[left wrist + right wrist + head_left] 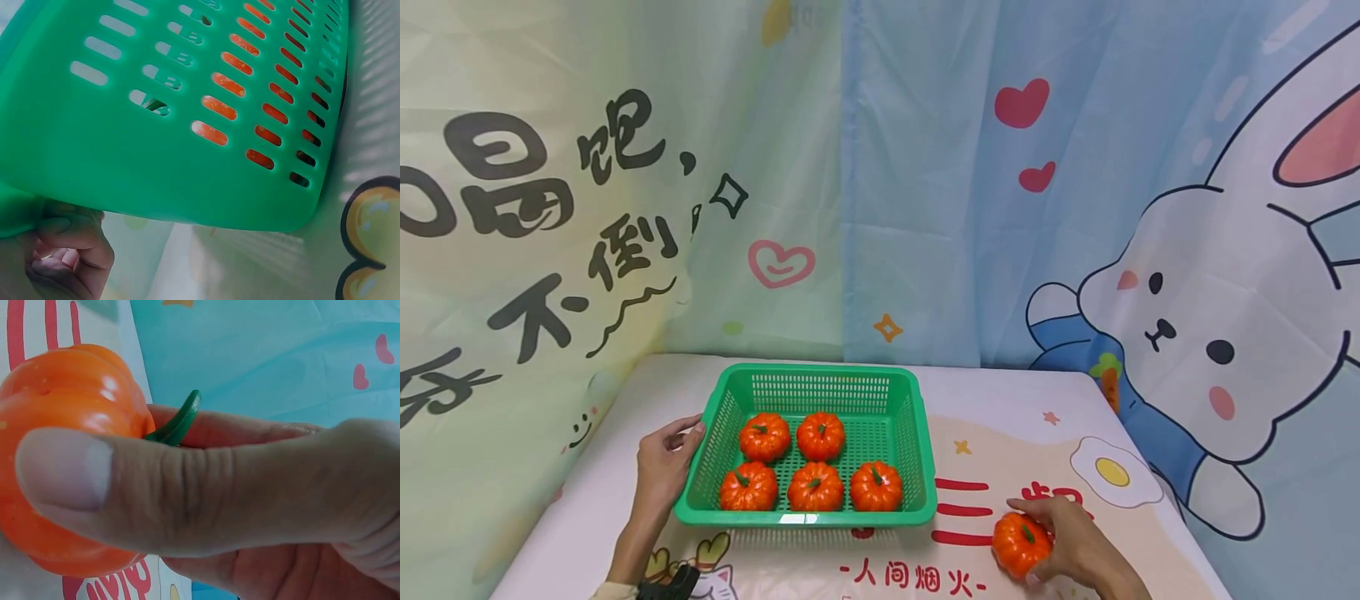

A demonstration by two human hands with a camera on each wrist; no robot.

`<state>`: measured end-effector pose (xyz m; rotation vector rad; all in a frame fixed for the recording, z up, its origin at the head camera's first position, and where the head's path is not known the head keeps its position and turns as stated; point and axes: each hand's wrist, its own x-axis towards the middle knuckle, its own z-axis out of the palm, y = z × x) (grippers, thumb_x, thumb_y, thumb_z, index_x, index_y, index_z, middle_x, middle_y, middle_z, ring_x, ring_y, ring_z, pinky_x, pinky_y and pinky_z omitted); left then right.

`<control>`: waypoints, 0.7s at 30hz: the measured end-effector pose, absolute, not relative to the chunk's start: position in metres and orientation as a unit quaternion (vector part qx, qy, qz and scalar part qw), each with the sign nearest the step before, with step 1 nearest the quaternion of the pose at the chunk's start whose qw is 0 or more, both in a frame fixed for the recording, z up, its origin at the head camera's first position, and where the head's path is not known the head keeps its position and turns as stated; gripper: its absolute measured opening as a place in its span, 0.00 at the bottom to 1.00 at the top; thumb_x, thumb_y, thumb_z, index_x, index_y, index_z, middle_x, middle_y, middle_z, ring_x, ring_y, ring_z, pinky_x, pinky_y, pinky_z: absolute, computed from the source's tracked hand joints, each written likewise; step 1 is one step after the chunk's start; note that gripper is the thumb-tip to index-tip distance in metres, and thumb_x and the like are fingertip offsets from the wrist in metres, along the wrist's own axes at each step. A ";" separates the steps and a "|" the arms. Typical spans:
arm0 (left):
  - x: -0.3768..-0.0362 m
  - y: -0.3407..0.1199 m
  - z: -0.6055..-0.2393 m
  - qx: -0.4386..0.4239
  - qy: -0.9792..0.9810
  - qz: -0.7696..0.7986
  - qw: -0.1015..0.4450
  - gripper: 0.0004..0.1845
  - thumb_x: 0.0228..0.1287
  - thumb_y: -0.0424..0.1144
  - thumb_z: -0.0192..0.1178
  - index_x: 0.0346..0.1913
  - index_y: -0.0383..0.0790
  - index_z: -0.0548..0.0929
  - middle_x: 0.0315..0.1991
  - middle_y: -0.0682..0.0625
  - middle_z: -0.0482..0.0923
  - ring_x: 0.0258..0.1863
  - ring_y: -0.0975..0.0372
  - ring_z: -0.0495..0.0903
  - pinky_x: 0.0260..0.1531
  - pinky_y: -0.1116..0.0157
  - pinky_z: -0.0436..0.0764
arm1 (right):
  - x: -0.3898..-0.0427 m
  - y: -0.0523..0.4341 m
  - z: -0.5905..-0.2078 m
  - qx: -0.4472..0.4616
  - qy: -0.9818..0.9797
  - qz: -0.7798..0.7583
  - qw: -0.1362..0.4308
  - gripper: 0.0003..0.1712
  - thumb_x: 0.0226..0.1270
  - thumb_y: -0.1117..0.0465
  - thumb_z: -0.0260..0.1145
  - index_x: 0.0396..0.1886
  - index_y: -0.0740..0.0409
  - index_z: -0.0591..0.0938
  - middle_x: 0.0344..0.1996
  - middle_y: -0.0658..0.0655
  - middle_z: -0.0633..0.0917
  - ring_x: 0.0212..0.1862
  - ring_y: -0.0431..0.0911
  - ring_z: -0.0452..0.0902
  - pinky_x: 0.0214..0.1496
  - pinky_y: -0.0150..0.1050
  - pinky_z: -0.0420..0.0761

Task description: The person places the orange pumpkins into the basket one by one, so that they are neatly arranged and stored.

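Right hand (1075, 542) grip clamped on orange pumpkin (1021, 543), resting on counter (1000, 400) right of green basket (917, 467). Left hand (662, 462) grip curled on basket's left rim. Five pumpkins (815, 486) inside basket.

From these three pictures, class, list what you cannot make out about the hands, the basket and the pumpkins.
- Head view: the right hand covers the far side of the loose pumpkin.
- Left wrist view: the green basket wall hides the pumpkins inside; only orange shows through its slots.
- Left wrist view: the left hand is cut off by the frame's corner.
- Right wrist view: the thumb crosses the pumpkin's front.
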<state>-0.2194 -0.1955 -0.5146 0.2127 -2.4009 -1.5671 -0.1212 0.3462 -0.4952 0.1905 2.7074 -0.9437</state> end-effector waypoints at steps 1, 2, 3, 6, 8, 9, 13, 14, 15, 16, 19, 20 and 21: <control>-0.219 -0.196 -0.515 0.074 -0.828 -0.540 0.133 0.19 0.83 0.38 0.62 0.64 0.27 0.86 0.41 0.29 0.89 0.23 0.71 0.82 0.25 0.72 0.84 | -0.121 0.346 -0.496 0.066 0.934 -0.325 0.133 0.51 0.30 0.68 0.94 0.65 0.57 0.89 0.57 0.59 0.92 0.60 0.54 0.86 0.56 0.55 0.92; -0.219 -0.196 -0.515 0.074 -0.828 -0.539 0.133 0.19 0.83 0.38 0.62 0.64 0.27 0.86 0.41 0.30 0.89 0.23 0.71 0.82 0.25 0.72 0.85 | -0.122 0.346 -0.496 0.066 0.934 -0.325 0.132 0.50 0.31 0.68 0.94 0.64 0.58 0.89 0.57 0.59 0.92 0.60 0.53 0.86 0.55 0.55 0.92; -0.219 -0.196 -0.515 0.074 -0.829 -0.539 0.134 0.19 0.83 0.38 0.62 0.64 0.27 0.86 0.41 0.30 0.89 0.23 0.71 0.82 0.25 0.72 0.85 | -0.122 0.347 -0.497 0.067 0.935 -0.323 0.130 0.50 0.31 0.68 0.94 0.64 0.58 0.90 0.57 0.59 0.92 0.60 0.53 0.86 0.55 0.55 0.92; -0.220 -0.195 -0.515 0.074 -0.830 -0.536 0.135 0.19 0.82 0.38 0.62 0.64 0.27 0.86 0.41 0.30 0.89 0.23 0.71 0.82 0.25 0.72 0.84 | -0.123 0.347 -0.498 0.066 0.938 -0.316 0.128 0.48 0.31 0.67 0.95 0.63 0.59 0.90 0.57 0.59 0.93 0.59 0.53 0.86 0.55 0.55 0.92; -0.220 -0.195 -0.514 0.074 -0.830 -0.536 0.136 0.19 0.82 0.38 0.62 0.64 0.27 0.86 0.41 0.30 0.89 0.23 0.71 0.82 0.25 0.72 0.84 | -0.123 0.348 -0.499 0.065 0.940 -0.312 0.126 0.48 0.32 0.66 0.95 0.62 0.59 0.90 0.56 0.59 0.93 0.59 0.52 0.86 0.55 0.55 0.92; -0.220 -0.195 -0.514 0.075 -0.830 -0.535 0.136 0.19 0.82 0.38 0.62 0.64 0.27 0.86 0.41 0.30 0.89 0.23 0.71 0.82 0.25 0.72 0.84 | -0.123 0.348 -0.499 0.065 0.940 -0.310 0.126 0.47 0.32 0.66 0.95 0.62 0.59 0.90 0.56 0.59 0.93 0.59 0.52 0.86 0.55 0.55 0.92; -0.219 -0.195 -0.513 0.075 -0.830 -0.537 0.134 0.19 0.82 0.38 0.62 0.64 0.26 0.86 0.41 0.30 0.89 0.23 0.71 0.82 0.25 0.73 0.84 | -0.124 0.348 -0.499 0.065 0.941 -0.308 0.125 0.47 0.32 0.65 0.95 0.62 0.59 0.91 0.56 0.59 0.93 0.59 0.52 0.86 0.55 0.54 0.92; -0.219 -0.195 -0.513 0.075 -0.829 -0.538 0.134 0.19 0.82 0.38 0.62 0.64 0.26 0.86 0.41 0.30 0.89 0.23 0.71 0.82 0.25 0.72 0.85 | -0.123 0.348 -0.499 0.065 0.941 -0.309 0.126 0.47 0.32 0.64 0.95 0.62 0.58 0.91 0.56 0.59 0.93 0.59 0.52 0.86 0.55 0.54 0.92; -0.219 -0.195 -0.513 0.075 -0.829 -0.539 0.133 0.19 0.82 0.38 0.62 0.64 0.26 0.86 0.41 0.30 0.89 0.23 0.71 0.82 0.25 0.72 0.85 | -0.123 0.348 -0.498 0.066 0.940 -0.309 0.126 0.47 0.32 0.64 0.95 0.62 0.58 0.90 0.56 0.59 0.93 0.59 0.52 0.86 0.55 0.54 0.92; -0.219 -0.195 -0.513 0.075 -0.828 -0.540 0.133 0.19 0.82 0.38 0.62 0.64 0.26 0.86 0.41 0.30 0.89 0.23 0.71 0.83 0.25 0.72 0.85 | -0.123 0.348 -0.498 0.066 0.940 -0.309 0.126 0.47 0.32 0.64 0.95 0.62 0.58 0.90 0.56 0.59 0.93 0.58 0.52 0.86 0.56 0.54 0.92; -0.219 -0.195 -0.513 0.072 -0.825 -0.544 0.134 0.19 0.82 0.37 0.62 0.64 0.26 0.86 0.40 0.30 0.89 0.22 0.70 0.83 0.25 0.72 0.85 | -0.123 0.347 -0.496 0.065 0.940 -0.312 0.125 0.47 0.32 0.64 0.95 0.62 0.59 0.90 0.56 0.58 0.93 0.58 0.51 0.86 0.56 0.53 0.92; -0.219 -0.195 -0.513 0.071 -0.825 -0.544 0.135 0.19 0.82 0.37 0.62 0.64 0.26 0.86 0.40 0.30 0.89 0.22 0.70 0.83 0.25 0.72 0.85 | -0.123 0.346 -0.495 0.063 0.939 -0.314 0.124 0.47 0.33 0.65 0.95 0.62 0.59 0.90 0.56 0.59 0.93 0.57 0.50 0.86 0.57 0.53 0.92; -0.219 -0.195 -0.514 0.070 -0.825 -0.544 0.135 0.19 0.82 0.37 0.62 0.64 0.26 0.86 0.40 0.30 0.89 0.22 0.71 0.83 0.25 0.72 0.85 | -0.123 0.346 -0.495 0.062 0.939 -0.315 0.123 0.47 0.33 0.65 0.95 0.62 0.60 0.90 0.56 0.58 0.93 0.57 0.50 0.86 0.57 0.53 0.92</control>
